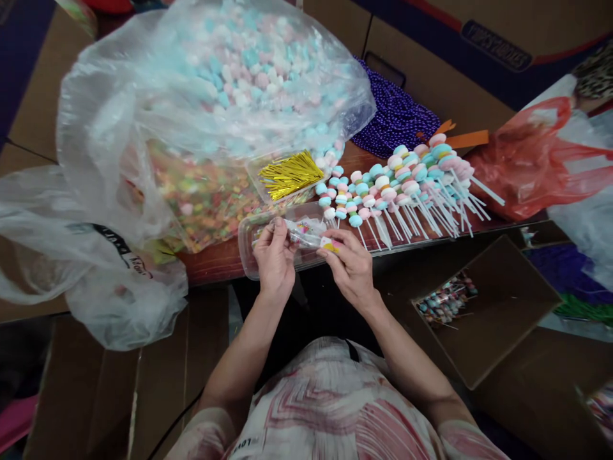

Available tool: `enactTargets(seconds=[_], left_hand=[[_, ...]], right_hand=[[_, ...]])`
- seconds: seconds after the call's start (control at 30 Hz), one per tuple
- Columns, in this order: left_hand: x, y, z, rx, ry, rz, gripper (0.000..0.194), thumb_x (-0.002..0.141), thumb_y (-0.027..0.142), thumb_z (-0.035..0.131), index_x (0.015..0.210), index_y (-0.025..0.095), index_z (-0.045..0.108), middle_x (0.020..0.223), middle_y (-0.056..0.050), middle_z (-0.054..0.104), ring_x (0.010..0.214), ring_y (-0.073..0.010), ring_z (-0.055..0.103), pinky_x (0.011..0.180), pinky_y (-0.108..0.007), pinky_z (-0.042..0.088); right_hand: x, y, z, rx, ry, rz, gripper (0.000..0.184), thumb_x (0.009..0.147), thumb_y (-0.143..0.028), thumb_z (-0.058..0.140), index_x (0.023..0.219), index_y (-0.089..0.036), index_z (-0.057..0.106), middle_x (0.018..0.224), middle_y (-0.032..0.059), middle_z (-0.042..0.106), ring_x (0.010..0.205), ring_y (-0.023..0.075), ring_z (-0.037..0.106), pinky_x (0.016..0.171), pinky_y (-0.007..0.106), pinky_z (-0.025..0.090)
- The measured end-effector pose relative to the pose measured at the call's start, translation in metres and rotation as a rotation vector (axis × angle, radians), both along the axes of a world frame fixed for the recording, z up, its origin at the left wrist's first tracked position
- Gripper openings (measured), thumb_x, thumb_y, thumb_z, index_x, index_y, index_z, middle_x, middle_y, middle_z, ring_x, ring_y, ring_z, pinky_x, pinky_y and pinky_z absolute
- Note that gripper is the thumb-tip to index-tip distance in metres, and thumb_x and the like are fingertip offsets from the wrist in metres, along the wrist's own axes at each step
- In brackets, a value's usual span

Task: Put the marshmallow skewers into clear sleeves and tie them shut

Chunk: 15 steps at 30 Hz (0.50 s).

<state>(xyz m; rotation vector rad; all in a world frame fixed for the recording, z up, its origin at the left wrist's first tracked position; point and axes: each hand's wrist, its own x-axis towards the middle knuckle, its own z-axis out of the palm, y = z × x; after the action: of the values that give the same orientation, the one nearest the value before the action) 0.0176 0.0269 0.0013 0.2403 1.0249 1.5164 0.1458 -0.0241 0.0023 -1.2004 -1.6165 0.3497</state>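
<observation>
My left hand (276, 260) pinches one end of a small clear plastic bag (308, 239) with a colourful print. The other end is between the fingers of my right hand (352, 267). The bag looks flat and narrow; whether anything is inside I cannot tell. Below it a clear plastic tray (246, 248) sits at the table edge, partly hidden by my hands. Right of my hands lie several marshmallow lollipops (412, 182), pastel pieces stacked on white sticks. Gold twist ties (290, 174) fill a small clear box behind the bag.
A big clear sack of pastel marshmallows (258, 73) and a heap of orange and green candies (211, 207) take up the left. Purple bead strings (395, 112) and a red plastic bag (531, 163) lie right. Below right, an open carton (488, 313) holds wrapped lollipops.
</observation>
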Motion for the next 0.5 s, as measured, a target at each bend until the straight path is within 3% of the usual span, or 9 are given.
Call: enactTargets(seconds=[0.23, 0.37, 0.5], left_hand=[[0.009, 0.002, 0.001, -0.069, -0.059, 0.022, 0.041, 0.066, 0.037, 0.095, 0.07, 0.018, 0.059, 0.065, 0.006, 0.064, 0.057, -0.0067, 0.061, 0.058, -0.018, 0.046], [0.005, 0.01, 0.0, -0.134, -0.103, 0.076, 0.037, 0.07, 0.035, 0.094, 0.075, 0.018, 0.061, 0.067, 0.006, 0.065, 0.057, -0.0062, 0.06, 0.058, -0.019, 0.045], [-0.003, 0.016, 0.001, -0.136, -0.112, 0.131, 0.036, 0.072, 0.036, 0.093, 0.08, 0.019, 0.062, 0.07, 0.006, 0.066, 0.058, -0.0064, 0.061, 0.058, -0.019, 0.045]], right_hand=[[0.006, 0.0, 0.003, 0.004, 0.06, -0.065, 0.015, 0.096, -0.02, 0.066, 0.082, -0.02, 0.072, 0.096, 0.0067, 0.073, 0.086, 0.0172, 0.071, 0.076, 0.031, 0.057], [0.021, 0.003, 0.008, -0.042, 0.134, -0.195, 0.02, 0.096, -0.023, 0.066, 0.077, -0.021, 0.069, 0.086, 0.003, 0.071, 0.083, 0.0169, 0.068, 0.076, 0.031, 0.054], [0.038, 0.014, -0.002, -0.3, 0.115, -0.322, 0.012, 0.093, -0.03, 0.063, 0.084, -0.022, 0.065, 0.077, 0.0002, 0.068, 0.066, 0.016, 0.062, 0.069, 0.03, 0.051]])
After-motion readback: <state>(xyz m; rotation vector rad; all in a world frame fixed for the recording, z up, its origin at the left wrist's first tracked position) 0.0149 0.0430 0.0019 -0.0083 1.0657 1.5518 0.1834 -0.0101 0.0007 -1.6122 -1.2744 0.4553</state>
